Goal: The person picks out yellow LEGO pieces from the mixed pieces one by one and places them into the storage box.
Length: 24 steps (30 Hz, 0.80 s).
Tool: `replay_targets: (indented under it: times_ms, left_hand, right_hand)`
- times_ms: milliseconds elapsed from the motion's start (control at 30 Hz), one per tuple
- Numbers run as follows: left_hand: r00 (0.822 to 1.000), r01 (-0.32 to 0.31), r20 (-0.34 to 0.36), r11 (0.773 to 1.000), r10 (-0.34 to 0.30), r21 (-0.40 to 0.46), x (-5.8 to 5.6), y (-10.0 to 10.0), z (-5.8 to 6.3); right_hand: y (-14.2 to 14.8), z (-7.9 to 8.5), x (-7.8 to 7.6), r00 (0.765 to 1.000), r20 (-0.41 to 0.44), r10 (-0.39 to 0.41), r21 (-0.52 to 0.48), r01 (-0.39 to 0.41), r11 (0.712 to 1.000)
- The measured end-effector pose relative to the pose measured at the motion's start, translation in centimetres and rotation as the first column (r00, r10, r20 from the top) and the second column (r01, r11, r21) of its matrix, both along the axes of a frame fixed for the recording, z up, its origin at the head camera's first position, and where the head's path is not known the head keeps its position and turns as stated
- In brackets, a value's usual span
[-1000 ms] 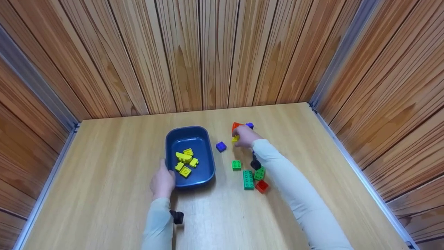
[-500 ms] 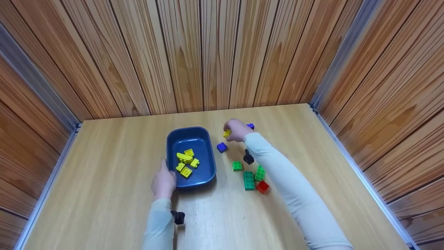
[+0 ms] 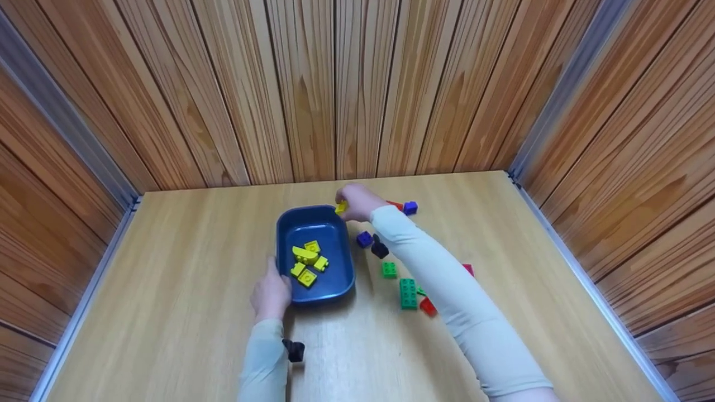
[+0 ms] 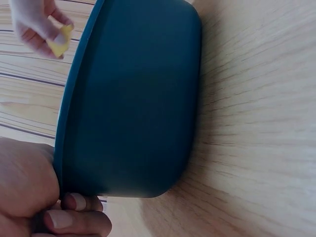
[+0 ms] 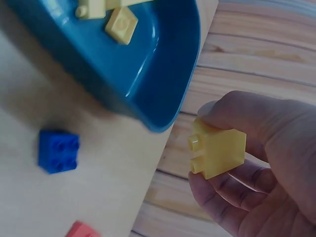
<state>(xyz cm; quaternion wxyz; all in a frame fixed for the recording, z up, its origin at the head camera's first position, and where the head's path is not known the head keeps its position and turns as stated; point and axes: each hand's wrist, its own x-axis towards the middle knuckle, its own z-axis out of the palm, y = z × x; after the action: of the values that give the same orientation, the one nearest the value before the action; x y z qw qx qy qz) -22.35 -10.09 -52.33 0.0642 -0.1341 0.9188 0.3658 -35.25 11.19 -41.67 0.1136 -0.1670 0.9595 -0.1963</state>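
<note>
A dark blue tub [image 3: 338, 273] stands on the table with several yellow bricks [image 3: 305, 255] lying in it. My left hand [image 3: 271, 293] grips its near left side; in the left wrist view the fingers [image 4: 81, 219] curl at the end of the tub's rim. By the far right corner of the tub, my right hand [image 3: 360, 202] pinches a yellow brick [image 5: 224, 153] between thumb and fingers. The right wrist view shows this brick's studs pointing toward the tub wall, a little apart from it.
Right of the tub sit a blue-purple brick [image 3: 364, 239], a small green brick [image 3: 389, 270] and a long green brick [image 3: 408, 293] beside a red one [image 3: 428, 306]. Another purple brick [image 3: 410, 208] and a red piece [image 3: 395, 205] lie behind my right forearm. Wooden panels [image 3: 313, 111] wall the table in.
My right hand has carried the yellow brick leftward, from beside the red piece to the tub's far right corner. The left hand keeps its grip on the tub.
</note>
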Motion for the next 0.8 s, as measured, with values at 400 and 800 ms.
replay_targets:
  times_ms: [400, 800]
  left_hand:
    - [1.000, -0.001, -0.018, 1.000, 0.000, -0.024, 0.1, -0.2, -0.2]
    - [1.000, -0.006, -0.024, 1.000, 0.005, -0.009, 0.2, -0.1, -0.2]
  right_hand:
    - [-5.7, -1.0, 0.0, 0.997, -0.028, 0.066, -0.055, -0.068, 0.996]
    - [-9.2, -4.8, 0.0, 0.997, 0.029, 0.067, -0.046, -0.065, 0.997]
